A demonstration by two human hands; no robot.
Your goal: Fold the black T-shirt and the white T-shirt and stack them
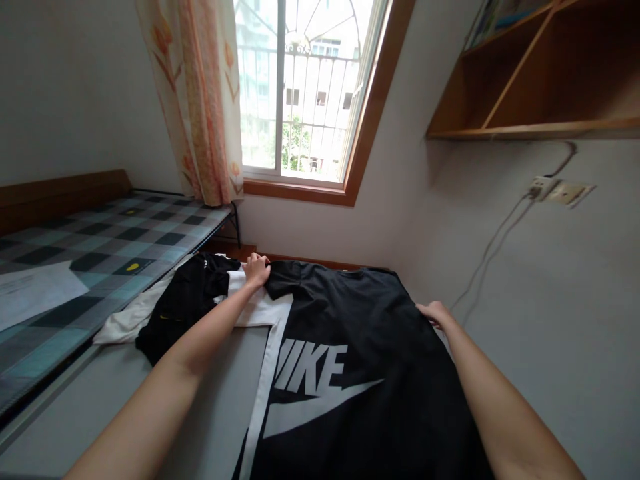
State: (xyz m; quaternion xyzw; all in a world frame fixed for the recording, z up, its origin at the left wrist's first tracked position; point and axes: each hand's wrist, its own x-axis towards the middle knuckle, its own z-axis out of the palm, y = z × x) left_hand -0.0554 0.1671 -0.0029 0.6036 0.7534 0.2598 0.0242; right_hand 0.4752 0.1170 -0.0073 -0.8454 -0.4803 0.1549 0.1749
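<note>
A black T-shirt (400,373) with a large grey-white logo and a white strip down its left side is spread over a grey table (210,393). My left hand (257,269) is closed on the shirt's far left part, by the sleeve, with fingertips curled out of sight. At the shirt's right edge, my right hand (434,313) has its fingers closed on the cloth, partly hidden behind it. Left of my left hand lies a heap of black clothing (185,300), with white cloth (130,317) beside it.
To the left stands a bed with a checked mattress (150,230) and papers (40,290) on it. A flowered curtain (205,100) hangs by the barred window (320,100). Wooden shelves (540,80) and a socket (543,189) with a hanging cable are on the right wall.
</note>
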